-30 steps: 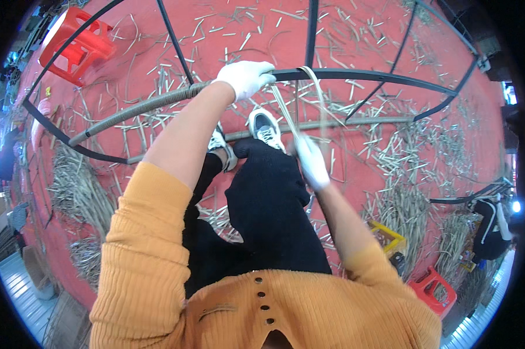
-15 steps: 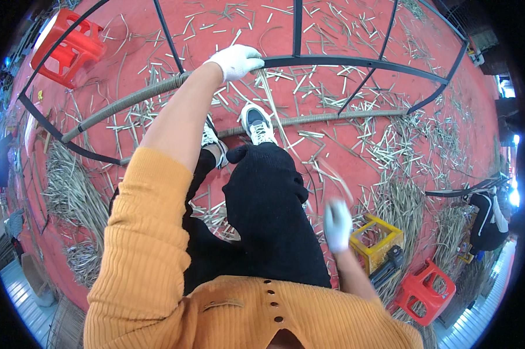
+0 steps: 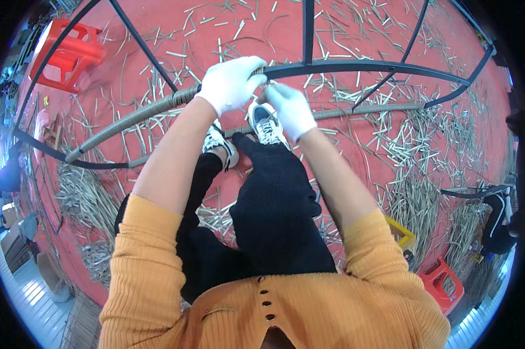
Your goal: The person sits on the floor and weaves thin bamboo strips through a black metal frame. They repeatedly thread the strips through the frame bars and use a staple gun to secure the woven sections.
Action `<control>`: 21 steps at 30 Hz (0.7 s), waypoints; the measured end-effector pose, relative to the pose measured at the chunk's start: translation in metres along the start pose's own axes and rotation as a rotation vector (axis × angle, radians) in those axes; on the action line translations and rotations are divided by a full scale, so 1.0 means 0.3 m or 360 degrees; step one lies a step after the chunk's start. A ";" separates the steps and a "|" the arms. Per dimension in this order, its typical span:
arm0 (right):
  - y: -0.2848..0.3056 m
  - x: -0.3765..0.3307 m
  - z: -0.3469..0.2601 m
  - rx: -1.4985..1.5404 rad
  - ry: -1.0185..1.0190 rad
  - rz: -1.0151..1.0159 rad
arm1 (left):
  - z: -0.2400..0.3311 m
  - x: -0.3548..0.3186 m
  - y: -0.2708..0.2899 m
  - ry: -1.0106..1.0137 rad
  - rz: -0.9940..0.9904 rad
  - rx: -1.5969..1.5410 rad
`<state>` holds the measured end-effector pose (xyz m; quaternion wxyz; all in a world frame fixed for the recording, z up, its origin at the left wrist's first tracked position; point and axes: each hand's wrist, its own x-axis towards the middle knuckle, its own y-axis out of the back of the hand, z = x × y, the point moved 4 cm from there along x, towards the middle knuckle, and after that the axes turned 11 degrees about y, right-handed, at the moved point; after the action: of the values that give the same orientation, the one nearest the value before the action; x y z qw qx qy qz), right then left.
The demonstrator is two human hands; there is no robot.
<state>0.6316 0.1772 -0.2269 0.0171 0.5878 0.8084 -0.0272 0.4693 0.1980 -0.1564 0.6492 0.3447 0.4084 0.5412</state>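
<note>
A black metal frame crosses the view in front of me, its curved upper bar partly wound with grey-brown rattan strip. My left hand, in a white glove, is closed around this bar where the winding ends and the bare metal begins. Just below and to its right, my gloved right hand is close against the bar. Its fingertips are pinched together, seemingly on the strip's loose part, which the gloves mostly hide. A lower bar, also wound, runs behind my shoes.
Cut strip pieces litter the red floor. Long strip bundles lie at left and right. Red plastic stools stand at upper left and lower right. A yellow stool sits partly behind my right arm. Another person is at far right.
My right hand has come up from beside the yellow stool to the bar, next to my left hand. The left hand still grips the bar. The view has shifted slightly.
</note>
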 end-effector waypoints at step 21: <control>0.001 -0.139 -0.113 0.0672 -0.0037 0.0499 | 0.051 0.091 -0.007 0.0094 -0.0604 -0.0232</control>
<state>0.6449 0.1397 -0.1905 -0.0928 0.6961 0.6835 -0.1990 0.4862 0.2243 -0.1561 0.7504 0.1977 0.4447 0.4472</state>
